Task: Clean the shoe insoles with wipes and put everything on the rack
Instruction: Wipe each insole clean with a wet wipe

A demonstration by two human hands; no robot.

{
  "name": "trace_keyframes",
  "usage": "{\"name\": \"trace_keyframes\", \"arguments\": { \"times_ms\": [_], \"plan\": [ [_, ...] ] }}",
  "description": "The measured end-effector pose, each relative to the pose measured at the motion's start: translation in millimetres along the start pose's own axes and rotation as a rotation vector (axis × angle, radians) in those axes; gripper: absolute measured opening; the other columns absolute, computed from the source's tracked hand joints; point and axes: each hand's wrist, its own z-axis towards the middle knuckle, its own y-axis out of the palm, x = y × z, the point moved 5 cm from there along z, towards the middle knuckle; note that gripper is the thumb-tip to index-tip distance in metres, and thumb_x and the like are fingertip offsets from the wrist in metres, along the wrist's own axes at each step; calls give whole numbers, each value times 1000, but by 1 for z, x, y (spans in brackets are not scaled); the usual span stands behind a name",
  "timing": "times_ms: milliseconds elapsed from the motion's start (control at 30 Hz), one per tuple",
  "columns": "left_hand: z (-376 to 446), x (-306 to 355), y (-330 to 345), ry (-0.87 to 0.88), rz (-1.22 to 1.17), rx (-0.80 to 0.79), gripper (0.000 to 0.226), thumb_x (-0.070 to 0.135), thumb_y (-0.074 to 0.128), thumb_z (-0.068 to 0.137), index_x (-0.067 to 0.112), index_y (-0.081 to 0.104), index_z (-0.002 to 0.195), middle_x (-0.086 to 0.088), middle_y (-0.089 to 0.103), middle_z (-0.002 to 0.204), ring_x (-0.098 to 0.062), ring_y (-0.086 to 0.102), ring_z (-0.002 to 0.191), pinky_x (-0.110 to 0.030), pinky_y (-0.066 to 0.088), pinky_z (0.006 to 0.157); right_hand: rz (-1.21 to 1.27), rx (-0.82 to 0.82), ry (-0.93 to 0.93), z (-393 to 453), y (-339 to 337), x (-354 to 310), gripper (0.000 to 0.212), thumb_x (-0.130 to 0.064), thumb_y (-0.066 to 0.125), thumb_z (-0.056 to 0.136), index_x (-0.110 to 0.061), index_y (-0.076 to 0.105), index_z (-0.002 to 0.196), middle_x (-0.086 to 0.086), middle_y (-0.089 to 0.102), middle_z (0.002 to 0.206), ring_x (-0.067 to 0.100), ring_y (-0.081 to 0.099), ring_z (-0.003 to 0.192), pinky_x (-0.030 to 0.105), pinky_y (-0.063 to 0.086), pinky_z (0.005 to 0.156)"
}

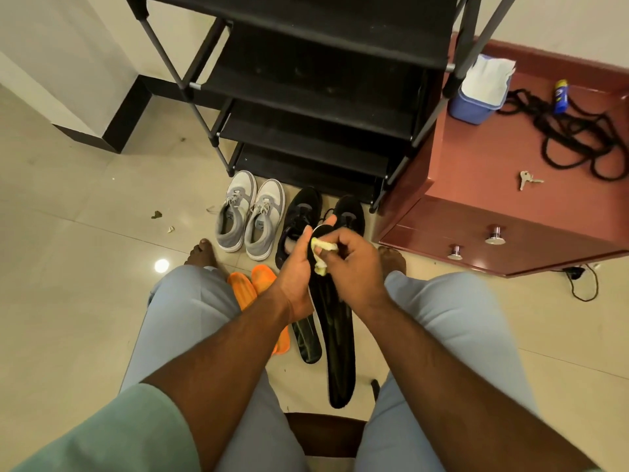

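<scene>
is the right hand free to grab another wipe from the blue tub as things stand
Probably not yet: the right hand pinches a used wipe on the black insole. The blue tub sits unobstructed on the cabinet.

Glossy beige tile floor, white walls, reddish cabinet — probably wood

**Black insole held mid-wipe, shoes waiting on the floor**

A long black insole is held up between the knees, toe end uppermost, with a crumpled yellowish wipe pressed against its upper part. A second black insole lies on the tiles beside two orange insoles. Grey-and-white sneakers and black sneakers stand side by side on the floor before the black rack, toes toward it
</scene>
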Motion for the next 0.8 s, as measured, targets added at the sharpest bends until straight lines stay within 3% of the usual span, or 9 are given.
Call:
{"name": "trace_keyframes", "arguments": {
  "times_ms": [67, 200, 267, 400, 500, 600, 800],
  "plan": [
    [-1, 0, -1, 9, 9, 3, 46, 58, 27, 102, 43, 54, 135, -6, 72, 118, -19, 71, 104, -34, 55, 81, 20, -31, 31, -3, 5, 0, 13, -2, 67, 82, -14, 68, 86, -6, 66, 84, 2, 61, 81, 13, 48, 72],
    [1, 11, -10, 79, 22, 44, 48, 62, 28, 99, 46, 52, 138, -13, 64, 126, -18, 71, 95, -34, 57, 76, -214, -317, 52, -12, 18, 14, 18, -2, 69, 79, -18, 64, 74, -9, 62, 74, -2, 57, 68, 12, 43, 60],
    [3, 12, -10, 96, -6, 67, 47, 63, 31, 98, 47, 53, 136, -11, 63, 126, -20, 68, 103, -36, 56, 80, -115, -281, 105, -8, 17, 13, 16, -1, 68, 80, -16, 65, 75, -6, 64, 75, -2, 58, 67, 14, 47, 59],
    [9, 10, -6, 104, -99, 69, 47, 60, 32, 99, 42, 54, 137, -6, 69, 123, -21, 69, 107, -37, 55, 84, 66, -43, 52, 9, 13, -2, 8, -3, 68, 81, -9, 67, 85, 1, 67, 87, 6, 62, 83, 15, 49, 75],
    [14, 16, -9, 102, -166, 50, 50, 63, 28, 99, 44, 50, 139, -7, 71, 117, -22, 71, 101, -38, 56, 82, -155, -142, -76, 16, 17, 0, 9, 2, 67, 80, -6, 67, 84, 4, 61, 86, 3, 55, 76, 8, 42, 68],
    [17, 21, -14, 94, -193, 43, 51, 67, 29, 97, 48, 50, 139, -13, 63, 124, -24, 71, 98, -40, 59, 76, -315, -253, -102, 13, 18, 9, 13, 6, 62, 79, -4, 68, 86, 6, 60, 87, 11, 55, 78, 17, 41, 68],
    [19, 13, -10, 98, -124, 41, 51, 65, 29, 97, 45, 51, 139, -4, 71, 118, -20, 71, 103, -38, 53, 83, -244, -156, -186, 14, 21, -2, 18, 5, 61, 79, -7, 68, 91, 5, 61, 91, 19, 58, 87, 28, 49, 75]
  ]
}}
